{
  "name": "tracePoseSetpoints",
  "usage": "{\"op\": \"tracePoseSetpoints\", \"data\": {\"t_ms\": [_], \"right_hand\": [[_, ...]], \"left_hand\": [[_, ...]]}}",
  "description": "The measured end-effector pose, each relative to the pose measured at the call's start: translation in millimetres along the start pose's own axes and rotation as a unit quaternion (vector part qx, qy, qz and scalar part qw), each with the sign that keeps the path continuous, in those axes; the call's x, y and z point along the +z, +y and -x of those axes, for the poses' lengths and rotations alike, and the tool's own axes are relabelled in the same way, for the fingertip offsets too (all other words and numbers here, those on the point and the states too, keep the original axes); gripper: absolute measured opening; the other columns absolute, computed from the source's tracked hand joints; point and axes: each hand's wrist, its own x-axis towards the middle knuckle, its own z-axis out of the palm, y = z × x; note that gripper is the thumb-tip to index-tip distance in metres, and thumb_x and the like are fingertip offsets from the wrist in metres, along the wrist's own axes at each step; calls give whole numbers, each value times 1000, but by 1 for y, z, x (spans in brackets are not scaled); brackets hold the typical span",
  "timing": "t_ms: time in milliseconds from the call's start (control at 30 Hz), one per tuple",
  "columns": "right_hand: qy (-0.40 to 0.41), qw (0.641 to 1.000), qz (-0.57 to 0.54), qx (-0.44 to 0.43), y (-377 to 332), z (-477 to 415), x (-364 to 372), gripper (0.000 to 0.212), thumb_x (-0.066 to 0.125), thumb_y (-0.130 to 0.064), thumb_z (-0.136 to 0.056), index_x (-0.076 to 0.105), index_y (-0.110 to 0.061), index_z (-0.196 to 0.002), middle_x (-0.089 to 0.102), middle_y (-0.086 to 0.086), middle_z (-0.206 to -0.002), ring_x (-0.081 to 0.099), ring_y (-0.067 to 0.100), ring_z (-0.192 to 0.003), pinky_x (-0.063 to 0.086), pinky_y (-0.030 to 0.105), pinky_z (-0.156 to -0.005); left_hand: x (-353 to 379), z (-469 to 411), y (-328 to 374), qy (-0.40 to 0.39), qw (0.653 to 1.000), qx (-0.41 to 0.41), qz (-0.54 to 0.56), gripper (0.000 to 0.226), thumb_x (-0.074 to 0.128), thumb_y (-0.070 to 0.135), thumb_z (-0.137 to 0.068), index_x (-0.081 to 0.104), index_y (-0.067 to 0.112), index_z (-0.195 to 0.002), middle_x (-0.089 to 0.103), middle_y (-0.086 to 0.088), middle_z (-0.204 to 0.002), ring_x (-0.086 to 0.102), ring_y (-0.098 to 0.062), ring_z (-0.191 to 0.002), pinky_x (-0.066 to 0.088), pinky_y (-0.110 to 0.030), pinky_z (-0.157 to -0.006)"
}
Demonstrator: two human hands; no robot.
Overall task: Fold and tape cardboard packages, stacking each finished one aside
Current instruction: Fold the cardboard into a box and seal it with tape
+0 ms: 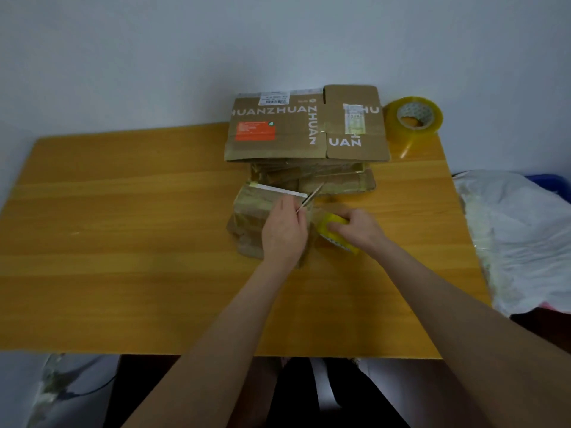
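Left hand point(284, 230) grips scissors point(310, 197), right hand point(360, 227) a tape roll point(332, 233), over the package point(250, 208); flattened cartons point(278, 134) crowd behind, table point(123, 227) open leftward.

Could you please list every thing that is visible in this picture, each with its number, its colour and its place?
Wooden table: one, yellow-orange, fills the middle.
Flattened cardboard box with white letters: one, brown, on top of the stack at the table's far edge.
Stack of cardboard pieces: number unclear, brown, under the lettered box.
Folded cardboard package: one, brown, under the hands.
Large tape roll: one, yellowish, table's far right corner.
Small tape roll: one, yellowish, in the right hand.
Thin metal blade: one, silver, in the left hand; scissors or knife, unclear.
Plastic bag: one, white, right of the table.
Left hand: grips the blade.
Right hand: holds the small roll.
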Motion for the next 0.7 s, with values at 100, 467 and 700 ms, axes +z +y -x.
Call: {"op": "tracePoseSetpoints", "data": {"t_ms": [100,467,700], "right_hand": [[0,1000,24,-16,2,2,2,48,57,-43,-93,55,-19,-135,63,9,-126,57,28,-116,48,37,-90],[58,978,199,-7,1,15,3,44,46,-51,-96,55,-25,-130,64,8,-119,59,29,-110,45,34,-80],[46,983,177,-16,3,18,-2,35,42,-48,-99,50,-38,-131,64,5,-119,59,28,-109,42,33,-77]], "left_hand": [[16,7,-9,-29,999,-38,-26,15,48,18,-97,54,6,-104,59,-10,-95,57,-25,-88,40,-31,-67],[22,21,-18,-19,996,-83,-24,30,51,15,-97,52,9,-126,62,-5,-103,58,-21,-95,42,-26,-75],[22,22,-19,-17,996,-82,-16,34,53,16,-96,51,9,-129,63,-5,-104,59,-19,-95,45,-27,-80]]}}
